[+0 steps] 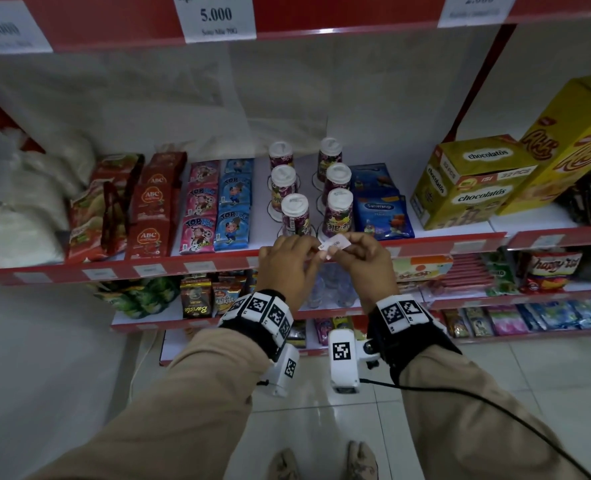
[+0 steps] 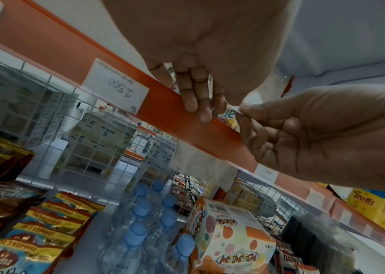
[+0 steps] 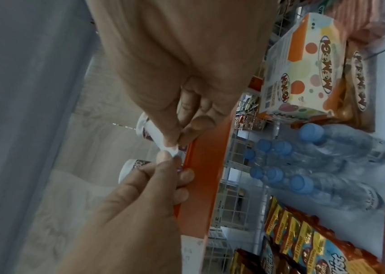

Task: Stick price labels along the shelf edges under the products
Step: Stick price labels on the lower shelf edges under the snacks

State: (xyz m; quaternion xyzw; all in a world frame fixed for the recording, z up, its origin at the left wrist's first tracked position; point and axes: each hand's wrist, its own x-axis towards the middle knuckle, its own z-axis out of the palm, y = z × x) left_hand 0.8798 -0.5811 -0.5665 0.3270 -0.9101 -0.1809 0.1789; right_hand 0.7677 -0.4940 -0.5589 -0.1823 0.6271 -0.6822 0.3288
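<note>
While the long red metal shelf edge [image 1: 217, 261] runs just below them, the left hand [image 1: 287, 263] and right hand [image 1: 363, 261] each pinch the small white paper price label [image 1: 335, 244] before the plastic drink cups [image 1: 337, 213].

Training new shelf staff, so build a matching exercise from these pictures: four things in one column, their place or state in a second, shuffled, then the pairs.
Column one:
1. price label
2. chocolatos box
3. blue-capped water bottles
4. ABC sachets

Column two:
A. on the shelf below the red edge, beside the Momogi box
B. pinched between the left hand and the right hand
C. far right on the shelf, yellow
D. left part of the shelf, red packs

Pairs: 1-B, 2-C, 3-A, 4-D
</note>
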